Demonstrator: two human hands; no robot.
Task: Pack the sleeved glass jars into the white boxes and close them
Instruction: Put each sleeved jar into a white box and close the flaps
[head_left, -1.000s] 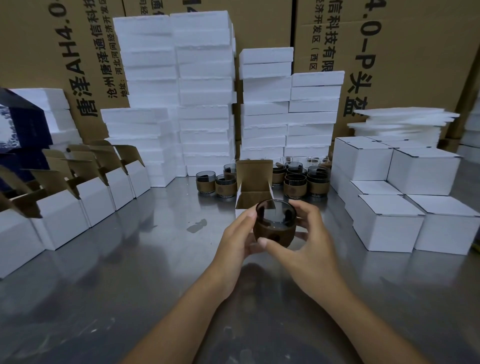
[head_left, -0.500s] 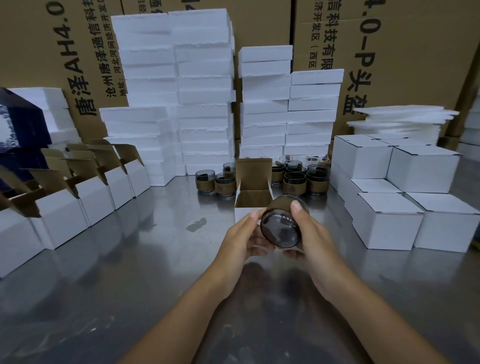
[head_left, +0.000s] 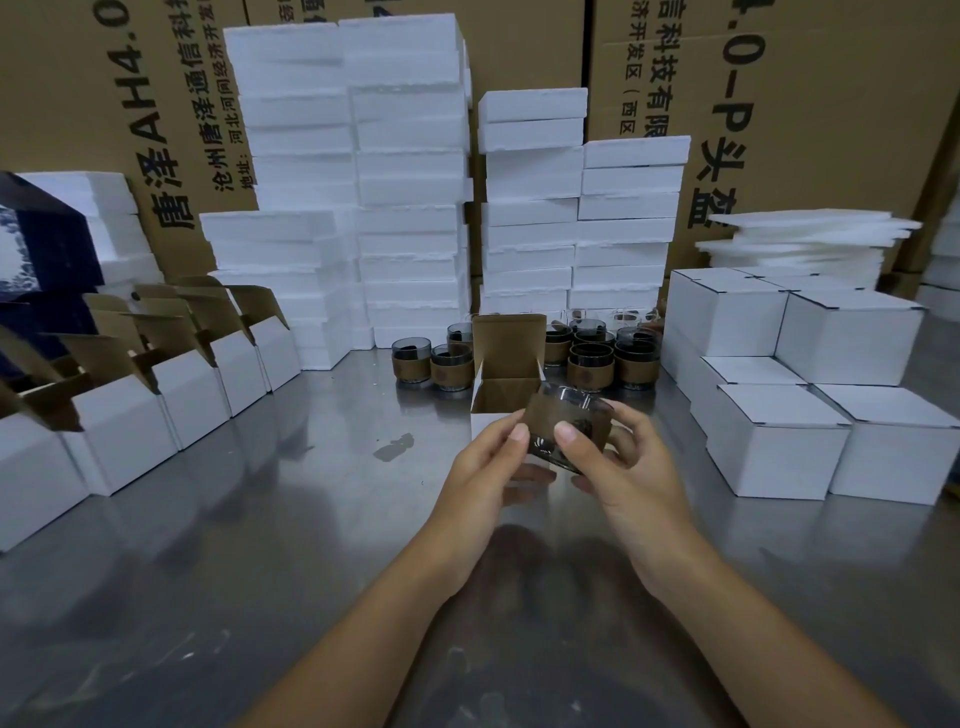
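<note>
A steel table (head_left: 260, 519) fills the view, dull and smeared, dimly mirroring what stands on it. At its middle stands the box (head_left: 506, 384), white outside and brown inside, with its lid flap upright at the back.

Just in front of the box, over its right front corner, both hands hold a jar (head_left: 569, 423) off the table, tilted, its brown sleeve toward the camera. The left hand (head_left: 485, 467) pinches the sleeve's left edge, thumb on the near side. The right hand (head_left: 631, 467) grips the right side, thumb pressed on the sleeve and fingers curled behind.

Behind the box, on either side of its flap, more jars (head_left: 608, 358) stand on the table. Left of the box runs a row of open boxes (head_left: 192, 384) with flaps up. Right of it, closed boxes (head_left: 779, 441) are stacked in tiers. A dark smudge (head_left: 395, 447) lies on the table just left of the box.

Farther behind the box rise piles of foam blocks (head_left: 410, 182). Thin foam sheets (head_left: 810, 239) lie beyond the closed boxes, and printed cartons (head_left: 805, 104) wall off the back. A blue box (head_left: 36, 260) sits far to the left.
</note>
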